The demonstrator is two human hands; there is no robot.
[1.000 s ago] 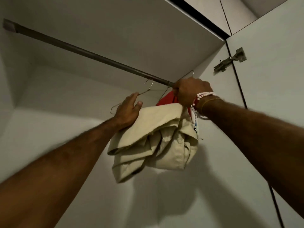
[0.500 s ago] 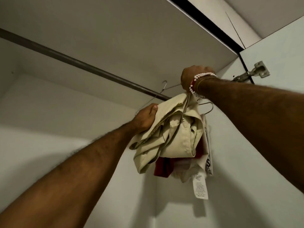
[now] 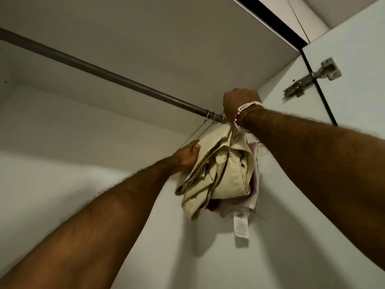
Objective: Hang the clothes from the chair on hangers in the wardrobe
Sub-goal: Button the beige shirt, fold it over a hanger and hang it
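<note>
Hanging step, upper centre: right hand [image 3: 239, 101] fists round the hanger [image 3: 216, 118] at the rail [image 3: 104, 74] (fingers hidden); left hand [image 3: 187, 156] grips the beige garment [image 3: 223, 172]. Next, I judge: seat the hook, then release.

I count two hands: left hand [image 3: 187, 156] and right hand [image 3: 239, 100]. I see one rail [image 3: 104, 73], one hinge [image 3: 312, 78], and three garments: beige [image 3: 225, 174], red [image 3: 212, 206], white [image 3: 239, 211].

Head camera, tilted steeply upward, close under wardrobe rail [image 3: 116, 77], single view
</note>
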